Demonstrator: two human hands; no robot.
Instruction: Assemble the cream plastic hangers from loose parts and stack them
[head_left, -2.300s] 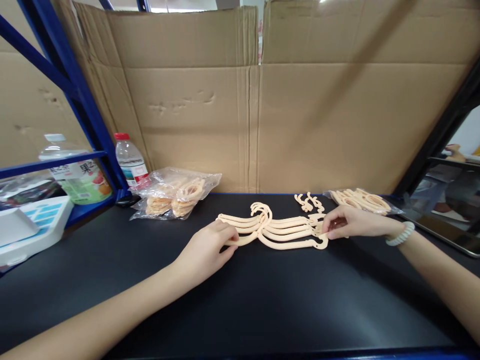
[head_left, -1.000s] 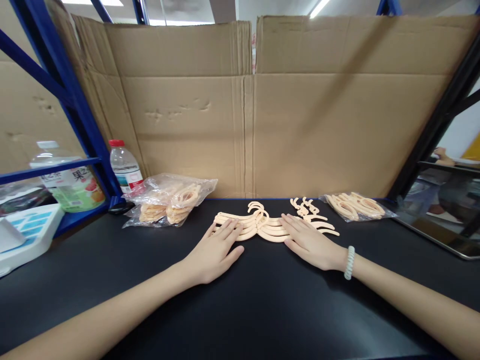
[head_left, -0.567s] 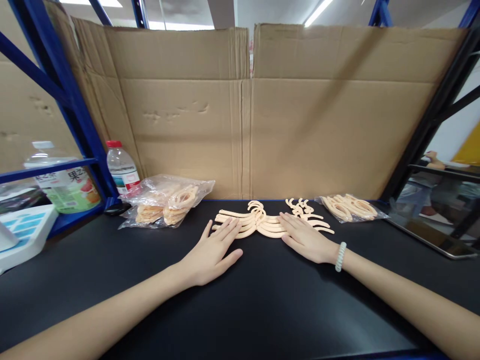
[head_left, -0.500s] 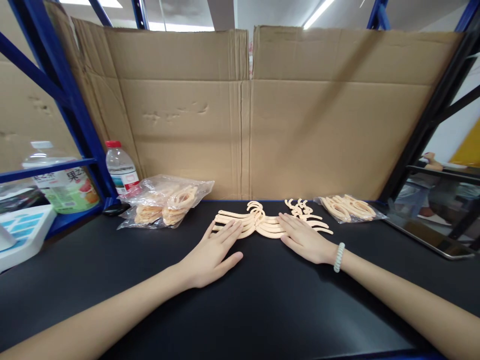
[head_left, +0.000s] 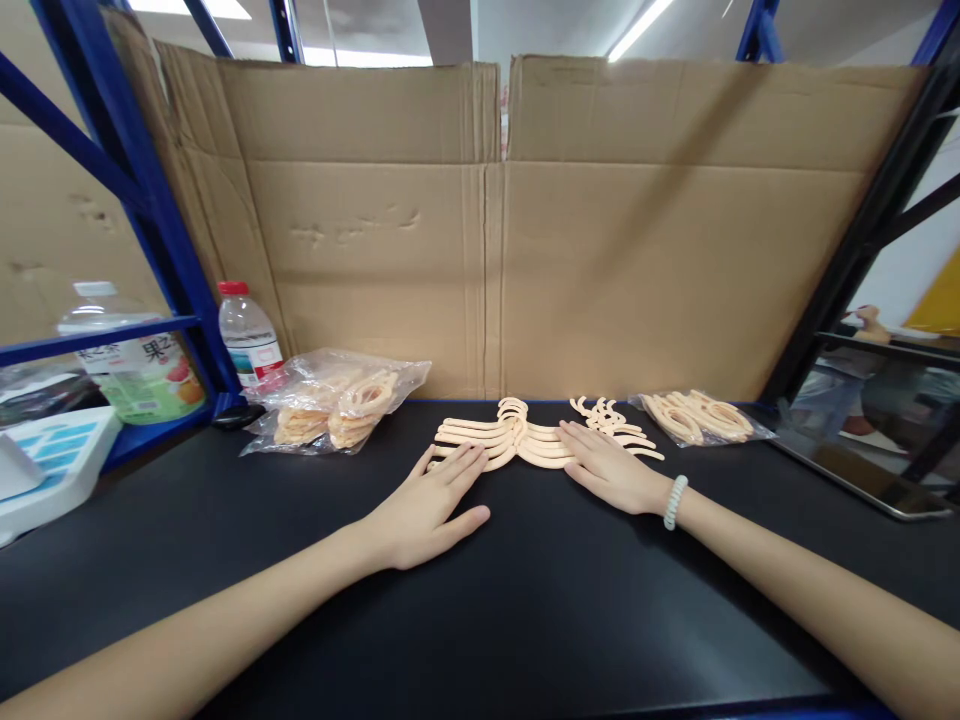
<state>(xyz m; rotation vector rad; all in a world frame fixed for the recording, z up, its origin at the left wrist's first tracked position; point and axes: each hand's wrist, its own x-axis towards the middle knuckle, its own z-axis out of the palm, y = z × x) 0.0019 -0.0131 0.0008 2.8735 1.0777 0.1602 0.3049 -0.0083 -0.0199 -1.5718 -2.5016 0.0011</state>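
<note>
A row of cream hangers point(head_left: 517, 432) lies overlapping on the black worktop point(head_left: 510, 620), in front of the person, with the hooks nested closely together at the middle and set toward the far edge. The left hand point(head_left: 431, 508) lies over the nearer part of the hangers' left arms, palm down, fingers stretched out and thumb spread away. The right hand point(head_left: 611, 470) lies in the same manner over the right arms, its fingers straight. The two hands are apart, with the hooks between them, and neither is closed around anything.

Just beyond the right hand, slim curved pieces point(head_left: 643, 443) stick out to the right, and a cluster of small cream hooks point(head_left: 598, 412) sits behind it. A pale coiled bracelet point(head_left: 675, 502) circles the right wrist.

Farther right lies a clear bag point(head_left: 697, 415) of similar cream parts; a fuller plastic bag point(head_left: 341, 400) lies on the left, near a red-capped bottle point(head_left: 251, 345). Tall cardboard point(head_left: 375, 260) stands behind the worktop, beside a blue metal frame point(head_left: 142, 200).
</note>
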